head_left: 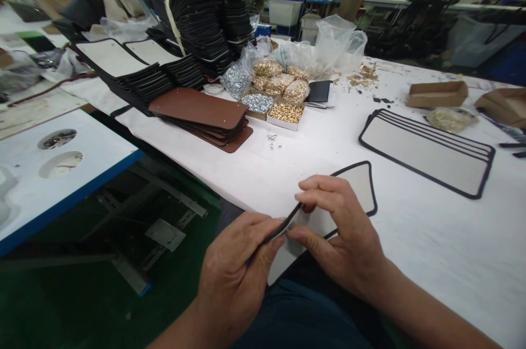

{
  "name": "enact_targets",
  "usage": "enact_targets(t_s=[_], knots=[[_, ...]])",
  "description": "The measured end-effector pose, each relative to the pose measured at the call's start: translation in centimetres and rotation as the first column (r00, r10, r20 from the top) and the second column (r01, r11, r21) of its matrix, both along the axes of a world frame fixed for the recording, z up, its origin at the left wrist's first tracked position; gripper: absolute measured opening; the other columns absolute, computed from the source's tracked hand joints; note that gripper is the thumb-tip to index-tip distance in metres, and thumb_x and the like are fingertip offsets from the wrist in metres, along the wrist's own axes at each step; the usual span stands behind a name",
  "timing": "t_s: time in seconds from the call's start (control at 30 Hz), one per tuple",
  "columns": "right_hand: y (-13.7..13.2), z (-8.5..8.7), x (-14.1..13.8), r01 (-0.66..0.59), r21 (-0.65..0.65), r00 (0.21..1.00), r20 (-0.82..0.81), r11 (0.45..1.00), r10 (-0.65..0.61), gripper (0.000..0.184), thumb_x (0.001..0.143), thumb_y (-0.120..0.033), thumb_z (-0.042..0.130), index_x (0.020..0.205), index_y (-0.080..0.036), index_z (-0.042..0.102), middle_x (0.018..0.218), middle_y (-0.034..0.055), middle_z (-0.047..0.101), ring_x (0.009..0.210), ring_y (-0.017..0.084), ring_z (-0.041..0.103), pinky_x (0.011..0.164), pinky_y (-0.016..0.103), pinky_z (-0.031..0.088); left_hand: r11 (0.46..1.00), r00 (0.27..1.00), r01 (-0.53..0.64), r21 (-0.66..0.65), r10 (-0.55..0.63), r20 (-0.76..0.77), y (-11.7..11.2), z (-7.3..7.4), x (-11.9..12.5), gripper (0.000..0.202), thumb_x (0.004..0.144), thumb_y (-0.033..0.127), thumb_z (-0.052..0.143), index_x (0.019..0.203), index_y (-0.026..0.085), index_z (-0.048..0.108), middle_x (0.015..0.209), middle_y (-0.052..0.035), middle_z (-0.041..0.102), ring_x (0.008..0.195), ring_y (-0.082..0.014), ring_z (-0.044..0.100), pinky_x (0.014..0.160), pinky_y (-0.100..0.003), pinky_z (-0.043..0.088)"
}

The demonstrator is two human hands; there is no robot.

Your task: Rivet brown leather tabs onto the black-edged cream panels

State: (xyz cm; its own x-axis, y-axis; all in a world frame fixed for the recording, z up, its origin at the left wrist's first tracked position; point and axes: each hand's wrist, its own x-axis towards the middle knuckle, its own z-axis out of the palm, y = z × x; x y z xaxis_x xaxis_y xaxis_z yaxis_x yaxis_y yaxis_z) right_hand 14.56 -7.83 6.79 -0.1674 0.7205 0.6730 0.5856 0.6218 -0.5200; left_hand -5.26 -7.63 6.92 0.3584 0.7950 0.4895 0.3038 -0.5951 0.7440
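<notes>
The left hand (242, 264) pinches the near end of a black-edged white panel (358, 189) between thumb and fingers, closed on its dark rim. The right hand (339, 234) grips the same rim just beside it, thumb below and forefinger on top. The panel lies at the near edge of the table (431, 250), its near corner lifted off the surface and past that edge.

Toward the right edge lies a stack of long panels (427, 154) with the same black rim. Near the table's middle, a few loose rivets (273, 141) lie in front of 2 small boxes, a box of gold rivets (286, 113) and a box of silver rivets (257, 102). To their left rests a pile of brown leather pieces (201, 110), with tall black stacks (197, 15) at the far left corner.
</notes>
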Motion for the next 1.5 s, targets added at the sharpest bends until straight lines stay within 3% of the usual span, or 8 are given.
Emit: enact_targets(t_s=[0.07, 0.23, 0.47, 0.67, 0.9, 1.13, 1.37, 1.5], knots=[[0.0, -0.2, 0.1, -0.02, 0.016, 0.997, 0.08, 1.0, 0.018, 0.036, 0.095, -0.024, 0.069, 0.128, -0.018, 0.057, 0.127, 0.0131, 0.065, 0.112, 0.025, 0.061, 0.093, 0.041, 0.051, 1.0, 1.0, 0.008, 0.007, -0.008, -0.001, 0.2, 0.1, -0.1, 0.026, 0.095, 0.01, 0.064, 0.116, 0.021, 0.074, 0.099, -0.0032, 0.075, 0.088, -0.0133, 0.071, 0.079, -0.022, 0.057], [0.4, 0.4, 0.4, -0.067, 0.027, 0.964, 0.26, 0.997, 0.058, 0.006, 0.099, -0.023, 0.062, 0.103, -0.019, 0.063, 0.093, 0.0047, 0.072, 0.082, 0.02, 0.059, 0.078, 0.039, 0.044, 1.0, 1.0, 0.004, 0.022, -0.004, -0.003, 0.8, 0.4, -0.4, 0.02, 0.092, 0.01, 0.07, 0.108, 0.02, 0.077, 0.094, -0.0013, 0.077, 0.083, -0.0114, 0.073, 0.074, -0.019, 0.058], [1.5, 2.9, 0.9, -0.126, 0.047, 0.891, 0.444, 0.991, 0.092, 0.012, 0.099, -0.031, 0.062, 0.098, -0.021, 0.067, 0.08, 0.0025, 0.068, 0.077, 0.021, 0.056, 0.076, 0.041, 0.036, 0.999, 0.998, -0.051, 0.01, 0.051, 0.03, 0.7, 0.4, -0.5, 0.019, 0.087, 0.012, 0.078, 0.102, 0.023, 0.076, 0.092, 0.0017, 0.079, 0.082, -0.0126, 0.074, 0.074, -0.021, 0.06], [2.2, 4.2, 1.2, -0.222, -0.026, 0.854, 0.476, 0.975, 0.208, 0.01, 0.097, -0.028, 0.061, 0.091, -0.021, 0.065, 0.075, 0.0008, 0.063, 0.079, 0.021, 0.054, 0.091, 0.047, 0.037, 0.998, 0.998, 0.024, 0.052, -0.027, 0.057, 0.8, 0.8, -0.7, 0.022, 0.086, 0.006, 0.076, 0.102, 0.022, 0.075, 0.094, 0.0014, 0.079, 0.082, -0.0104, 0.074, 0.073, -0.018, 0.06], [1.9, 3.6, 1.3, -0.317, -0.072, 0.825, 0.471, 0.946, 0.313, 0.015, 0.1, -0.021, 0.051, 0.092, -0.018, 0.064, 0.076, 0.0022, 0.061, 0.067, 0.018, 0.051, 0.064, 0.036, 0.036, 0.994, 0.987, 0.106, 0.019, -0.108, 0.122, 1.0, 1.5, -0.6, 0.027, 0.085, -0.001, 0.073, 0.101, 0.02, 0.074, 0.092, 0.0004, 0.078, 0.081, -0.0117, 0.074, 0.072, -0.021, 0.061], [1.9, 2.6, 1.5, -0.288, -0.11, 0.846, 0.436, 0.951, 0.307, 0.021, 0.101, -0.025, 0.05, 0.085, -0.021, 0.063, 0.07, -0.0007, 0.056, 0.061, 0.017, 0.048, 0.058, 0.036, 0.03, 0.987, 0.992, 0.103, 0.121, -0.111, 0.059, 0.6, 1.1, -0.5, 0.03, 0.083, -0.006, 0.07, 0.104, 0.015, 0.073, 0.093, -0.0036, 0.077, 0.081, -0.0124, 0.072, 0.071, -0.023, 0.061], [1.9, 1.8, 1.9, -0.284, 0.151, 0.91, 0.355, 0.947, 0.216, 0.014, 0.099, -0.02, 0.057, 0.105, -0.013, 0.067, 0.08, 0.0053, 0.072, 0.068, 0.018, 0.059, 0.068, 0.037, 0.041, 0.961, 0.99, 0.124, 0.247, -0.138, 0.039, 1.1, 1.4, -0.3, 0.037, 0.079, -0.013, 0.067, 0.107, 0.011, 0.071, 0.097, -0.0059, 0.075, 0.083, -0.013, 0.069, 0.07, -0.025, 0.061], [1.4, 2.2, 2.6, -0.245, 0.248, 0.922, 0.359, 0.937, 0.146, 0.012, 0.095, -0.016, 0.065, 0.104, -0.011, 0.07, 0.081, 0.0043, 0.075, 0.072, 0.016, 0.065, 0.08, 0.039, 0.05, 0.935, 0.999, 0.04, 0.352, -0.032, -0.029, 1.3, 2.0, 0.1, 0.03, 0.074, -0.008, 0.078, 0.096, 0.013, 0.074, 0.087, -0.0026, 0.074, 0.081, -0.0132, 0.067, 0.069, -0.024, 0.06]])
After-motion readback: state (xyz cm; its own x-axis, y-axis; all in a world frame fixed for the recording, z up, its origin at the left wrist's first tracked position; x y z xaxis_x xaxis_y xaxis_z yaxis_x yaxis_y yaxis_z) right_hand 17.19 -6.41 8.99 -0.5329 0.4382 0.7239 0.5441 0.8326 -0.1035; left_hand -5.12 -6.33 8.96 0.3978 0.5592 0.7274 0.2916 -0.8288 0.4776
